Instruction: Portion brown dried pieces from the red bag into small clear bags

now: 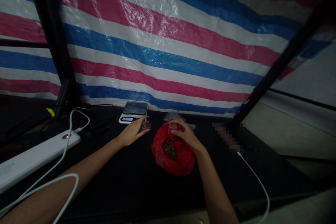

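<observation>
The right hand is curled closed around a small clear plastic cup, and it holds this cup just over the open mouth of a red plastic bag. Inside the bag are brown granules. The left hand lies to the left of the bag, with fingers stretched forward, and a small clear plastic container is at its fingertips; I cannot tell if the hand really grips it. Far behind this hand stands a digital scale on the black table. A white power strip lies on the left, and a striped tarpaulin hangs behind.
</observation>
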`<action>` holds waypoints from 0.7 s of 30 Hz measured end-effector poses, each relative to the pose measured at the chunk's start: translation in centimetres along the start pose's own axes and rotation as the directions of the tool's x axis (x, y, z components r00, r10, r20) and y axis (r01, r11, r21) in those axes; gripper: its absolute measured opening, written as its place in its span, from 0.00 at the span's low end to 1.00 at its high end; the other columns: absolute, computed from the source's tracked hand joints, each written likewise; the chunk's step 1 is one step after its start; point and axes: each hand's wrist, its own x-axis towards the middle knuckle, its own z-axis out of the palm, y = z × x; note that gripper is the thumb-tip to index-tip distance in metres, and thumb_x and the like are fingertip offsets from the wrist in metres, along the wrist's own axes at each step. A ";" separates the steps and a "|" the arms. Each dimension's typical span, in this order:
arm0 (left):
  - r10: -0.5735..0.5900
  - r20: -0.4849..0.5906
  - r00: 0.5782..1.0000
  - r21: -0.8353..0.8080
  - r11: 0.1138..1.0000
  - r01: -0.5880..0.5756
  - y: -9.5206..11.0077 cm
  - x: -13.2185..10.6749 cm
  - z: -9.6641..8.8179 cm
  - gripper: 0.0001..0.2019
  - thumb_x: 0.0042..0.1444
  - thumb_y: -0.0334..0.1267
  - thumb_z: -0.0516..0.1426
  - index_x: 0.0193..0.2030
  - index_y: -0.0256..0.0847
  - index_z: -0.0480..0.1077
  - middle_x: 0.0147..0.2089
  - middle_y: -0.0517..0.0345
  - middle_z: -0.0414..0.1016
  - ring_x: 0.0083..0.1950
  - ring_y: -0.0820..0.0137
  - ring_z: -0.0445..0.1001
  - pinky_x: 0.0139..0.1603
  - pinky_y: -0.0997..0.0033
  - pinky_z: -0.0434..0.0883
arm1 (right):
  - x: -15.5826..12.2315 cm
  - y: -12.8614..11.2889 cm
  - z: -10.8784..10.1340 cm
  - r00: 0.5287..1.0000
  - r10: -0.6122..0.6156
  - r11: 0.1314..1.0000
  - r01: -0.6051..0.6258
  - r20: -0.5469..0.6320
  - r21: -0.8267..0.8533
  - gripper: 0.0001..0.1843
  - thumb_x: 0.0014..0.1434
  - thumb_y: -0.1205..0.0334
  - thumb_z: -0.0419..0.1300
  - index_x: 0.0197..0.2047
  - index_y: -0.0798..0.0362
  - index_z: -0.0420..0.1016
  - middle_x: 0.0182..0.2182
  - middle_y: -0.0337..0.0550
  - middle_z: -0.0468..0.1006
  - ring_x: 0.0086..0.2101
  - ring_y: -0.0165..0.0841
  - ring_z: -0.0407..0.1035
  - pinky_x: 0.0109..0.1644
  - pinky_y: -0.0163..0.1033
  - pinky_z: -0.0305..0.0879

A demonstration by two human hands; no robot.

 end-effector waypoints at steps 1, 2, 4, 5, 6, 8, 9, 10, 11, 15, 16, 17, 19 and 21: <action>0.003 0.001 1.000 0.003 1.000 -0.003 0.0 0.0 0.0 0.27 0.56 0.49 0.47 0.59 0.39 0.48 0.53 0.47 0.64 0.53 0.63 0.65 0.53 0.63 0.61 | -0.1 0.0 0.0 1.000 -0.002 0.999 0.002 -0.008 -0.034 0.18 0.47 0.56 0.62 0.42 0.50 0.70 0.41 0.41 0.68 0.45 0.34 0.63 0.51 0.41 0.56; 0.005 0.003 1.000 0.007 1.000 -0.005 -0.1 0.0 0.1 0.27 0.56 0.49 0.47 0.59 0.39 0.48 0.53 0.47 0.64 0.53 0.63 0.65 0.53 0.63 0.61 | -0.4 0.0 -0.1 1.000 0.004 0.998 -0.004 -0.001 -0.062 0.17 0.46 0.57 0.62 0.41 0.51 0.71 0.41 0.41 0.69 0.44 0.34 0.63 0.51 0.41 0.56; 0.008 0.006 1.000 0.014 1.000 -0.008 0.0 0.1 0.1 0.26 0.56 0.49 0.47 0.59 0.39 0.48 0.54 0.46 0.63 0.53 0.62 0.65 0.53 0.62 0.61 | -1.2 0.1 -0.1 0.996 0.055 0.996 -0.049 0.064 -0.079 0.17 0.47 0.57 0.61 0.42 0.51 0.71 0.40 0.41 0.70 0.42 0.33 0.65 0.48 0.41 0.59; 0.009 0.007 1.000 0.016 1.000 -0.010 0.0 0.1 0.0 0.26 0.56 0.49 0.47 0.58 0.39 0.49 0.54 0.46 0.63 0.53 0.62 0.65 0.53 0.62 0.61 | -1.7 0.1 -0.2 0.990 0.091 0.994 -0.085 0.105 -0.063 0.17 0.48 0.58 0.61 0.42 0.52 0.70 0.39 0.42 0.71 0.40 0.33 0.66 0.47 0.40 0.60; 0.012 0.010 1.000 0.015 1.000 -0.012 0.0 0.1 0.0 0.26 0.56 0.49 0.47 0.58 0.38 0.49 0.54 0.46 0.63 0.53 0.62 0.65 0.53 0.62 0.61 | -2.2 0.2 -0.3 0.982 0.128 0.992 -0.123 0.137 -0.038 0.17 0.48 0.58 0.61 0.42 0.52 0.69 0.38 0.42 0.71 0.38 0.32 0.67 0.44 0.40 0.62; 0.019 0.016 1.000 0.004 1.000 -0.019 0.0 0.1 0.0 0.26 0.56 0.48 0.47 0.58 0.39 0.49 0.54 0.46 0.63 0.53 0.62 0.65 0.52 0.62 0.61 | -3.1 0.4 -0.5 0.966 0.191 0.980 -0.196 0.176 0.011 0.18 0.47 0.59 0.62 0.42 0.53 0.67 0.37 0.41 0.72 0.35 0.31 0.69 0.41 0.39 0.64; 0.023 0.017 1.000 -0.003 1.000 -0.023 0.0 0.1 0.0 0.25 0.57 0.48 0.47 0.58 0.39 0.49 0.54 0.47 0.63 0.53 0.62 0.65 0.53 0.62 0.61 | -3.4 0.4 -0.7 0.960 0.211 0.976 -0.218 0.186 0.018 0.18 0.46 0.59 0.62 0.41 0.53 0.66 0.36 0.41 0.73 0.34 0.31 0.69 0.40 0.39 0.65; 0.026 0.017 0.999 -0.012 1.000 -0.026 0.0 0.1 0.0 0.25 0.57 0.48 0.47 0.58 0.39 0.49 0.55 0.47 0.63 0.53 0.62 0.64 0.53 0.62 0.61 | -3.6 0.3 -0.9 0.957 0.218 0.975 -0.221 0.193 -0.004 0.18 0.45 0.60 0.63 0.41 0.53 0.66 0.36 0.41 0.73 0.34 0.32 0.70 0.39 0.39 0.65; 0.031 0.017 0.999 -0.019 0.999 -0.031 0.0 0.1 0.0 0.25 0.56 0.48 0.47 0.59 0.40 0.49 0.55 0.47 0.62 0.54 0.62 0.64 0.53 0.62 0.61 | -3.7 0.2 -1.1 0.957 0.213 0.977 -0.206 0.199 -0.055 0.18 0.45 0.60 0.63 0.40 0.53 0.67 0.36 0.41 0.74 0.34 0.32 0.70 0.39 0.39 0.65; 0.034 0.027 0.999 -0.031 0.999 -0.034 -0.1 0.0 0.0 0.25 0.56 0.48 0.47 0.58 0.40 0.50 0.54 0.47 0.63 0.53 0.61 0.65 0.52 0.61 0.61 | -3.0 -0.8 -2.1 0.973 0.138 0.933 -0.065 0.186 -0.353 0.15 0.45 0.62 0.63 0.38 0.52 0.70 0.35 0.41 0.75 0.34 0.33 0.70 0.41 0.39 0.64; 0.033 0.033 0.999 -0.032 0.999 -0.032 -0.1 0.0 -0.1 0.25 0.56 0.48 0.47 0.58 0.40 0.50 0.54 0.47 0.64 0.53 0.61 0.65 0.52 0.61 0.62 | -2.8 -0.9 -2.3 0.974 0.133 0.913 -0.049 0.183 -0.404 0.14 0.45 0.62 0.63 0.38 0.52 0.70 0.34 0.41 0.75 0.34 0.33 0.70 0.40 0.39 0.63; 0.033 0.039 0.999 -0.033 0.999 -0.032 -0.1 -0.1 -0.1 0.25 0.56 0.48 0.47 0.58 0.40 0.50 0.53 0.47 0.64 0.52 0.61 0.66 0.51 0.62 0.62 | -2.5 -0.9 -2.4 0.974 0.135 0.899 -0.043 0.182 -0.436 0.14 0.45 0.63 0.63 0.38 0.52 0.70 0.34 0.41 0.75 0.33 0.33 0.70 0.40 0.39 0.64; 0.038 0.044 0.998 -0.041 0.999 -0.036 0.0 -0.1 -0.2 0.25 0.56 0.49 0.46 0.58 0.40 0.50 0.51 0.47 0.65 0.51 0.62 0.67 0.50 0.63 0.63 | -2.1 -0.7 -2.5 0.968 0.149 0.890 -0.043 0.201 -0.453 0.14 0.44 0.65 0.63 0.38 0.52 0.70 0.32 0.41 0.76 0.33 0.33 0.70 0.40 0.39 0.64; 0.038 0.043 0.998 -0.055 0.998 -0.035 0.2 -0.1 -0.3 0.25 0.56 0.49 0.46 0.57 0.40 0.51 0.50 0.48 0.67 0.49 0.62 0.68 0.48 0.63 0.63 | -1.8 -0.2 -2.4 0.959 0.163 0.911 -0.056 0.232 -0.409 0.14 0.44 0.67 0.63 0.37 0.53 0.70 0.32 0.41 0.76 0.34 0.33 0.71 0.39 0.38 0.65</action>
